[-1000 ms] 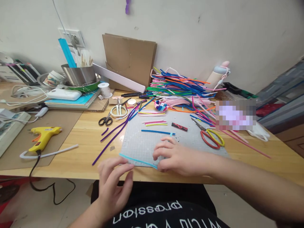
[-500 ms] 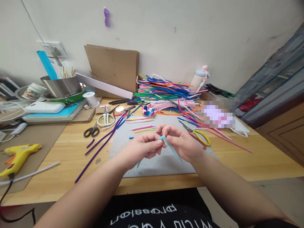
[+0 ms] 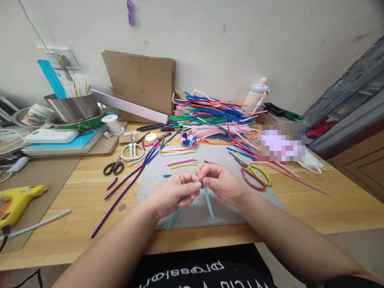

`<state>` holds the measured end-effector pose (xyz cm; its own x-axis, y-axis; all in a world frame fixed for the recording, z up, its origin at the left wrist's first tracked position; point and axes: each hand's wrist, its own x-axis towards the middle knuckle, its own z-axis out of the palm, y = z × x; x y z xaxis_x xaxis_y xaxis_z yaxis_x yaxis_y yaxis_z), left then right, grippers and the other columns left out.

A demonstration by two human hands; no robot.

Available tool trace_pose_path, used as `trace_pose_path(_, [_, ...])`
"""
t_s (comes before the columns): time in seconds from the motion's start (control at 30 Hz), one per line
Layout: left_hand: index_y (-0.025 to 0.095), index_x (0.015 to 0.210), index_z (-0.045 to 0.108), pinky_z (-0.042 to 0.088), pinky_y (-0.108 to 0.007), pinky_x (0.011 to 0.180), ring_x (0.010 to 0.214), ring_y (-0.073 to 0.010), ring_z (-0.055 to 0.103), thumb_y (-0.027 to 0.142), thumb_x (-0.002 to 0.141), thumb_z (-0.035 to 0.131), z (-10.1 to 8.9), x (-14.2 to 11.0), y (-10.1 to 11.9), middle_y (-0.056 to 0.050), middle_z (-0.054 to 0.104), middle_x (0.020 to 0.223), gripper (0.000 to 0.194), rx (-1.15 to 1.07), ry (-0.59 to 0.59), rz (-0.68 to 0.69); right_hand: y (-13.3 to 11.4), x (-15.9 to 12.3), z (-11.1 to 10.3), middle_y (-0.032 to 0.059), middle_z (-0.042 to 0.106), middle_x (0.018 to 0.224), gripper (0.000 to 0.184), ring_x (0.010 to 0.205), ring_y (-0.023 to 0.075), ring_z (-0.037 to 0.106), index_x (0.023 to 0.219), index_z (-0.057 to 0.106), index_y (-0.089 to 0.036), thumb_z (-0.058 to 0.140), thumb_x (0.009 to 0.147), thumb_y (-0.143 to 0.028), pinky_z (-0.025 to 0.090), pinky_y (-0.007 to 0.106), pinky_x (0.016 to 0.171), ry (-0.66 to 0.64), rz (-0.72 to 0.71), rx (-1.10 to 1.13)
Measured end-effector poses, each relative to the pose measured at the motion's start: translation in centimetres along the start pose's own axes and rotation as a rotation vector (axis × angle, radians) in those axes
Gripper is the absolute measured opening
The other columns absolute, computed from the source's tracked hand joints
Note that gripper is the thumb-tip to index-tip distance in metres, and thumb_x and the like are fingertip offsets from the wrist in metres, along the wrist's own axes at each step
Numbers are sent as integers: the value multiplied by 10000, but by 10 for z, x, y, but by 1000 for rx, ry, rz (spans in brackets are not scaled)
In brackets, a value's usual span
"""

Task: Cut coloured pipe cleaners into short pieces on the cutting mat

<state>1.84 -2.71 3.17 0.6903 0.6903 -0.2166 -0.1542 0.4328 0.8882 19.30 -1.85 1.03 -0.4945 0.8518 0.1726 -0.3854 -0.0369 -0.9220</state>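
My L fingers [image 3: 192, 187] + R fingers [image 3: 211, 183] both clamped on blue stem [image 3: 209, 203], over mat [image 3: 192, 218]. Bend's abt at the pinch, part hidden; one leg runs near-left, other near, slightly right. L/R equally close.

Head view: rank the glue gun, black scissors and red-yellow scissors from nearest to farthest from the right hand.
1. Red-yellow scissors, just right of the right hand.
2. Black scissors, on the left side.
3. Glue gun, far left.
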Motion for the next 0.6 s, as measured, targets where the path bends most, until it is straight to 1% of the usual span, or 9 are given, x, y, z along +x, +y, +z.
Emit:
trace_pose_path(0.07, [153, 799, 536, 134, -160, 353, 389, -14, 325, 360, 774, 655, 2, 1, -2, 61, 474, 579, 240, -17, 32, 19, 2, 0, 1, -10, 494, 815, 192, 767, 119, 482, 755, 658, -195, 760, 708, -350, 416, 266, 715, 28, -8, 15])
trace_pose_path(0.17, [145, 795, 553, 203, -164, 386, 459, -35, 368, 388, 771, 655, 5, 1, -6, 52, 459, 594, 264, -15, 75, 41, 3, -1, 1, -16, 474, 808, 196, 732, 111, 473, 739, 639, -193, 747, 722, -355, 412, 258, 678, 71, 2, 26])
trace_pose_path(0.23, [129, 742, 569, 224, -172, 417, 472, -36, 353, 396, 757, 665, 6, 1, -8, 53, 436, 562, 284, 1, 91, 37, 4, -2, 0, -17, 469, 803, 175, 699, 104, 468, 735, 635, -191, 734, 740, -336, 406, 249, 642, 77, 15, 22])
trace_pose_path(0.3, [125, 703, 574, 201, -179, 427, 454, -30, 313, 404, 735, 680, 6, 2, -10, 63, 410, 521, 301, 13, 117, 31, 5, -2, -1, -12, 478, 804, 161, 689, 103, 467, 745, 642, -190, 726, 748, -328, 403, 244, 625, 68, 17, -1])
trace_pose_path(0.4, [136, 687, 581, 176, -189, 428, 431, -30, 287, 414, 715, 690, 4, 3, -12, 74, 400, 487, 300, 52, 193, 61, 6, -2, -3, -3, 506, 818, 132, 748, 118, 486, 777, 663, -195, 728, 745, -306, 415, 256, 677, 81, -12, -75])
trace_pose_path(0.5, [146, 672, 587, 201, -197, 433, 424, -38, 301, 425, 712, 682, 4, 3, -11, 74, 408, 470, 298, 152, 282, 93, 4, -2, -4, -1, 535, 830, 74, 805, 128, 502, 789, 679, -204, 718, 753, -255, 412, 272, 743, 117, -40, -188])
trace_pose_path(0.6, [151, 661, 591, 230, -203, 441, 422, -41, 322, 433, 701, 680, 4, 4, -12, 74, 418, 473, 298, 238, 357, 118, 2, -3, -3, -4, 553, 815, 36, 800, 130, 512, 782, 685, -204, 701, 764, -231, 407, 282, 762, 134, -56, -281])
